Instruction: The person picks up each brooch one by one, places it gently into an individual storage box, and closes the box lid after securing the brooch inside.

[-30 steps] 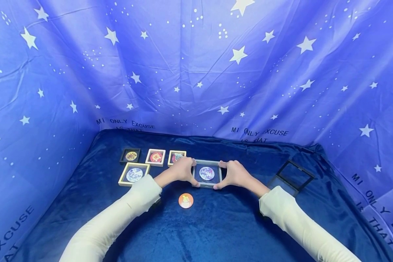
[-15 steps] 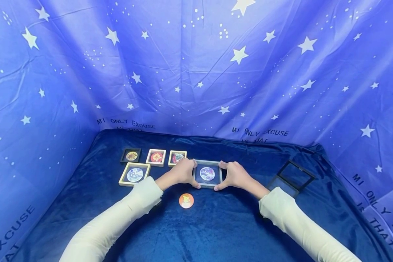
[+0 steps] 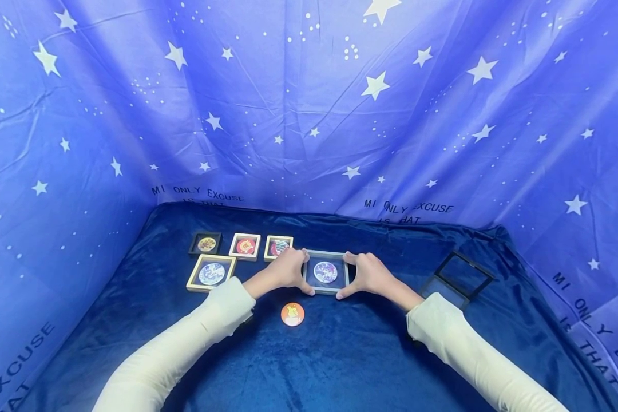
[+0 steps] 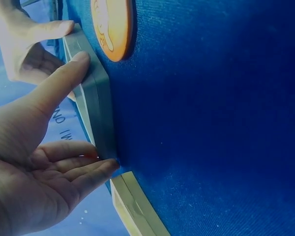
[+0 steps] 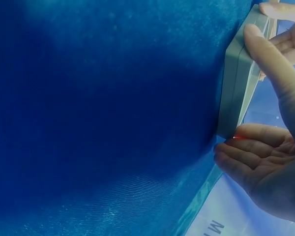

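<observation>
Between my hands, in the head view, lies a square grey display case [image 3: 329, 292] with a clear window. A round blue, white and purple disc [image 3: 325, 272] shows inside it. My left hand [image 3: 288, 269] grips the case's left side, thumb at the near corner and fingers at the far one. On the opposite side my right hand [image 3: 369, 274] holds it the same way. Both wrist views show the case [image 4: 104, 113] edge-on, low over the blue cloth, with each thumb on its near edge. Close in front of my left hand lies an orange round disc [image 3: 292, 315] with a yellow figure.
Left of the hands stand a black case [image 3: 191, 246], a pink-white case [image 3: 232, 254] and two gold cases [image 3: 189, 281], each with a disc inside. A black case [image 3: 476, 266] stands opened at the right. Dark blue velvet [image 3: 340, 360] covers the table; a starry curtain [image 3: 268, 91] surrounds it.
</observation>
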A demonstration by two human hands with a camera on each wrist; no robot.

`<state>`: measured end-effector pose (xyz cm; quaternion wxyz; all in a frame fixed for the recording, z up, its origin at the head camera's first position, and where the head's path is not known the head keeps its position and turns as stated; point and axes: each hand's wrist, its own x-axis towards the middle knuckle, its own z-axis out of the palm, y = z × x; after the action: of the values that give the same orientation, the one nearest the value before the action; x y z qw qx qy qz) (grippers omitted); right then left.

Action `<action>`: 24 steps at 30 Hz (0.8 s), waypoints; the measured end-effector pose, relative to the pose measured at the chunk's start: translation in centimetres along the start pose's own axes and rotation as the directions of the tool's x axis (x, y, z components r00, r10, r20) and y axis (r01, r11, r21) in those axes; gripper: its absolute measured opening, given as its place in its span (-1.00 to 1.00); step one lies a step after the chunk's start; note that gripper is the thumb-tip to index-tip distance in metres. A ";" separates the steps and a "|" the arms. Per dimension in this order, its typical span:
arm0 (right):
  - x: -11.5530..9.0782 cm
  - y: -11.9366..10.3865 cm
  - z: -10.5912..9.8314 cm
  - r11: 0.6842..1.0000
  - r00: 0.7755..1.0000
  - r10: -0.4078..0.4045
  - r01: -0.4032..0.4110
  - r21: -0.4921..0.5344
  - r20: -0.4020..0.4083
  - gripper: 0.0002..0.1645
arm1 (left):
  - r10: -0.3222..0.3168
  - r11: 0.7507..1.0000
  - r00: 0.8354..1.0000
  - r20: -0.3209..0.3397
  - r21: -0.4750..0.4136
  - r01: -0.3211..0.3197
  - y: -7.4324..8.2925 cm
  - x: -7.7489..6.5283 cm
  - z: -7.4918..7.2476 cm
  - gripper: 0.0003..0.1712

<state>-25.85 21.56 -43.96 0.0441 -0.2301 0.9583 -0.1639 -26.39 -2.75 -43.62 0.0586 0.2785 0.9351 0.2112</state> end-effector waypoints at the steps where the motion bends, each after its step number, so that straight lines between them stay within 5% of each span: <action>1: 0.0 0.0 0.0 1.000 1.000 0.000 0.000 0.003 0.001 0.29 | -0.002 1.000 1.000 0.005 -0.006 0.002 0.0 0.0 0.0 -0.04; 8: 0.0 -0.2 -0.1 1.000 1.000 0.013 -0.013 -0.002 0.015 0.31 | -0.048 0.993 0.997 0.060 -0.107 0.054 -0.2 -0.1 -0.5 -0.06; 18: -0.2 -0.6 -0.3 1.000 1.000 0.027 -0.027 0.014 0.017 0.32 | -0.212 0.961 0.976 -0.049 -0.192 0.199 0.5 -1.1 -0.9 -0.78; 24: -0.3 -0.8 -0.4 0.999 0.999 0.035 -0.036 0.024 0.036 0.31 | -0.278 0.921 0.960 0.016 -0.280 0.271 0.8 -1.4 -0.7 -0.65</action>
<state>-25.36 21.15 -43.31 0.0668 -0.2154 0.9591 -0.1710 -25.00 -3.14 -42.66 0.1152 0.1311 0.9262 0.3342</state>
